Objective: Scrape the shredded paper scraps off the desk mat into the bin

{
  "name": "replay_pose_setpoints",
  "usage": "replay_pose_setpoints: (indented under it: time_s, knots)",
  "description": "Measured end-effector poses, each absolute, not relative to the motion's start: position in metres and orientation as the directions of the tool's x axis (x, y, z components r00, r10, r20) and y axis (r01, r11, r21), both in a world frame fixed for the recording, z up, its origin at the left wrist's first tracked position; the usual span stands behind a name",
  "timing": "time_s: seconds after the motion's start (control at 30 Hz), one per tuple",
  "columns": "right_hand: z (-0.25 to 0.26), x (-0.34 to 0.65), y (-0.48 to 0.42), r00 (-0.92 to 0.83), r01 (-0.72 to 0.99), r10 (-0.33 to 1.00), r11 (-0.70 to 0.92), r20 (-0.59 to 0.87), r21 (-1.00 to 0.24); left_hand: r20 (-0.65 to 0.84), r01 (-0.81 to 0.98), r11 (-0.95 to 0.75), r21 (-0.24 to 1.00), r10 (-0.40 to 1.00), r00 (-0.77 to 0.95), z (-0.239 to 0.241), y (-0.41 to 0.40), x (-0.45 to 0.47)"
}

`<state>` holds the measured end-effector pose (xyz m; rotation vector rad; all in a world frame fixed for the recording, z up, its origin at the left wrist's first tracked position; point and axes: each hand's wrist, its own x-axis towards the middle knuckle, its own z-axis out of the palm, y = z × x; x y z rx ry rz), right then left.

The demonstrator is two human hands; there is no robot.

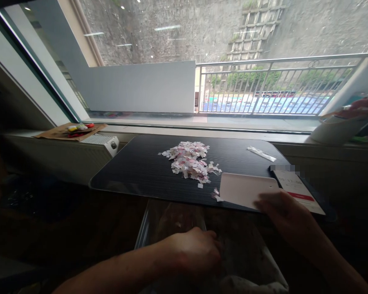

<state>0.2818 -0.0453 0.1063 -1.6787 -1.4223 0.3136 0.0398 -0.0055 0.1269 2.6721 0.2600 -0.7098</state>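
My right hand pinches the right end of a flat, pale pink plastic card, which has a small hole near one corner. The card's left edge touches or nearly touches a few loose paper scraps at the table's front edge. Farther left on the dark table lies a heap of small white and pinkish paper pieces. Below the front edge my left hand is closed, its fingertips turned away from view. It is beside a clear plastic container; what its fingers grip is hidden.
A phone with a lit timer screen lies at the table's right end. Behind it is a clear narrow strip. A radiator adjoins the left side, with brown paper bearing small colourful items. A window sill runs behind.
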Motion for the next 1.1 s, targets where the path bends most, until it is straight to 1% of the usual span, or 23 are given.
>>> replay_pose_setpoints:
  time_s: [0.1, 0.23, 0.4, 0.5, 0.63, 0.73, 0.87, 1.0, 1.1]
  knots:
    - [0.109, 0.285, -0.046, 0.330, 0.671, 0.888, 0.018, 0.320, -0.741, -0.525, 0.270, -0.920, 0.285, 0.086, 0.847, 0.127, -0.005, 0.040]
    - [0.112, 0.284, -0.047, 0.380, 0.681, 0.858, -0.006, 0.347, -0.732, -0.535, 0.270, -0.918, 0.292, 0.077, 0.841, 0.123, -0.005, 0.040]
    - [0.106, 0.265, -0.028, 0.326, 0.616, 0.884, 0.071, 0.335, -0.785, -0.501, 0.266, -0.913, 0.309, 0.081, 0.861, 0.118, -0.004, 0.038]
    - [0.104, 0.253, -0.015, 0.298, 0.580, 0.904, 0.084, 0.307, -0.810, -0.502, 0.259, -0.915, 0.309, 0.074, 0.862, 0.118, -0.004, 0.037]
    - [0.108, 0.258, -0.023, 0.323, 0.628, 0.878, 0.081, 0.354, -0.774, -0.477, 0.250, -0.915, 0.317, 0.074, 0.876, 0.121, -0.004, 0.037]
    - [0.112, 0.270, -0.038, 0.328, 0.678, 0.873, 0.047, 0.360, -0.733, -0.501, 0.258, -0.918, 0.301, 0.079, 0.862, 0.122, -0.005, 0.038]
    - [0.114, 0.276, -0.046, 0.349, 0.678, 0.868, 0.027, 0.354, -0.735, -0.495, 0.268, -0.914, 0.303, 0.089, 0.865, 0.123, -0.005, 0.039]
    - [0.115, 0.275, -0.045, 0.369, 0.640, 0.878, -0.004, 0.303, -0.768, -0.524, 0.274, -0.915, 0.297, 0.084, 0.848, 0.123, -0.003, 0.037]
    - [0.115, 0.278, -0.048, 0.379, 0.609, 0.888, -0.027, 0.261, -0.792, -0.516, 0.287, -0.908, 0.305, 0.096, 0.851, 0.123, -0.001, 0.034]
